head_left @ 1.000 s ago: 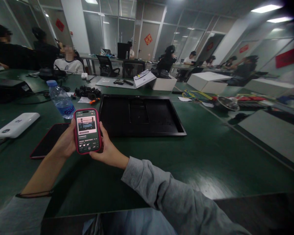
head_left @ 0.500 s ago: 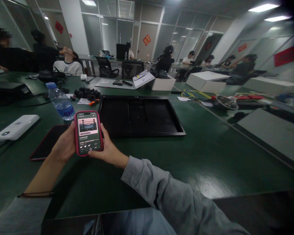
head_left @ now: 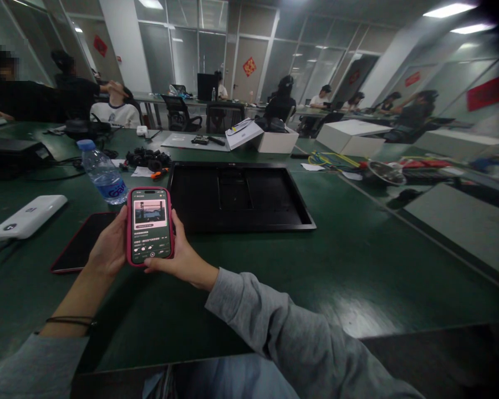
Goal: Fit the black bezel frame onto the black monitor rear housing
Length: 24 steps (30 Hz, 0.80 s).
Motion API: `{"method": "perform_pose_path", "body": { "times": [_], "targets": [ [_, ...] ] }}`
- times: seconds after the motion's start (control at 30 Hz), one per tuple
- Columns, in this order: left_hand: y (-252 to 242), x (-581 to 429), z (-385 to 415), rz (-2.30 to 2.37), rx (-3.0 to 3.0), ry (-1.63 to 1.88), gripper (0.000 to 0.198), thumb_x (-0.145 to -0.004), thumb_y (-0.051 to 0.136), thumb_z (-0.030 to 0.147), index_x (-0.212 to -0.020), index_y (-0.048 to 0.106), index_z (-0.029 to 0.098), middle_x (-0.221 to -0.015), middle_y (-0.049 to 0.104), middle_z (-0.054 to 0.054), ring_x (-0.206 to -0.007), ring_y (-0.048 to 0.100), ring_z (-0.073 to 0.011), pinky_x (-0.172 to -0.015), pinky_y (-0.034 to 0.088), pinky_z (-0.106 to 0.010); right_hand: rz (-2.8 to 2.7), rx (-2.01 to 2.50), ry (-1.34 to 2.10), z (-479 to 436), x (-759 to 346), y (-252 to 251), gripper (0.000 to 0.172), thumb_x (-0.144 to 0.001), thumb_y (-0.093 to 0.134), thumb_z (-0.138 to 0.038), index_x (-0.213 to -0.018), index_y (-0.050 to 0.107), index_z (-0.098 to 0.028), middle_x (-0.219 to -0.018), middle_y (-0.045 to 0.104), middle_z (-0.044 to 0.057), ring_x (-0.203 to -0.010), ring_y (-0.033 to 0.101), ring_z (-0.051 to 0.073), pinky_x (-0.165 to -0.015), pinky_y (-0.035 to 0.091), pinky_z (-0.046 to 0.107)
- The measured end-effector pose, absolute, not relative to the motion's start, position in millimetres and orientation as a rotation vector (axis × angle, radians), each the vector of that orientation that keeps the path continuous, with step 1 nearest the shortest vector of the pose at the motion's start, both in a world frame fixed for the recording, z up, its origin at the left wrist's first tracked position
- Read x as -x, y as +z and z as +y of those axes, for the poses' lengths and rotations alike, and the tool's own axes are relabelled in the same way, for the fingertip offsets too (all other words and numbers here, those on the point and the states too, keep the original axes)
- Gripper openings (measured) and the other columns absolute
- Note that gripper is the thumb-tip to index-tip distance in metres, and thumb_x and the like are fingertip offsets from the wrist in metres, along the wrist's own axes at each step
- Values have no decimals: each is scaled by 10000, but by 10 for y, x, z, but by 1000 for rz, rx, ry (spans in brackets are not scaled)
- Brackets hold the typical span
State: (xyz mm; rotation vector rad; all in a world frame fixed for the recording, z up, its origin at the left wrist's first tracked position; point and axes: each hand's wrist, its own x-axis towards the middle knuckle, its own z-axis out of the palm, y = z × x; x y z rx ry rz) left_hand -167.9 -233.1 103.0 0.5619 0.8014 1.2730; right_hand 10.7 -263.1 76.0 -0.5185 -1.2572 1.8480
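Observation:
A smartphone (head_left: pixel 150 226) in a pink-red case is held upright above the table, its lit screen facing me. My left hand (head_left: pixel 110 244) grips its left side, with the fingers mostly hidden behind it. Round the right side closes my right hand (head_left: pixel 181 252), the thumb lying over the bottom of the screen. Under and beside my left hand lies a dark flat tablet-like object (head_left: pixel 81 241) with a red edge. Just behind the phone to the right is a black shallow tray-like panel (head_left: pixel 270 220).
A water bottle (head_left: pixel 103 174) stands behind my left hand. A white power bank (head_left: pixel 29 217) with a cable lies at the left. Farther back are a tangle of black gear (head_left: pixel 147 159), white boxes (head_left: pixel 278 141) and a metal bowl (head_left: pixel 386 173). Several people sit around the room.
My right thumb has shifted slightly left along the bottom of the phone. The left wrist has moved up a little, and the phone stays in both hands.

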Motion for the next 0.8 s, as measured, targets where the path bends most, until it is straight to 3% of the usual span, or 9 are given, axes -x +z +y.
{"method": "perform_pose_path", "body": {
  "times": [0.3,0.6,0.8],
  "targets": [
    [1076,1567,-2374,895,-538,1288,574,-1066,372,456,-1549,460,158,-1288,732,-128,-1228,680,-262,-1140,487,-439,-1312,473,1764,-2612,-117,753,1574,-561,980,-287,-1623,-172,-433,-1710,193,132,-1432,460,359,-1050,533,640],
    [940,1674,-2346,682,-585,1257,635,-1052,392,495,-1632,315,246,-1339,708,-110,-1273,649,-289,-1138,484,-494,-1345,505,1740,-2642,-120,801,1557,-573,979,-357,-1631,-163,-418,-1703,224,126,-1436,459,363,-1047,542,625],
    [917,1706,-2345,670,-586,1265,655,-1047,378,522,-1629,325,225,-1328,711,-130,-1279,644,-297,-1120,496,-503,-1406,464,1648,-2619,-110,801,1559,-576,979,-359,-1638,-161,-373,-1707,230,119,-1522,350,327,-1216,349,622]
  ]
}}
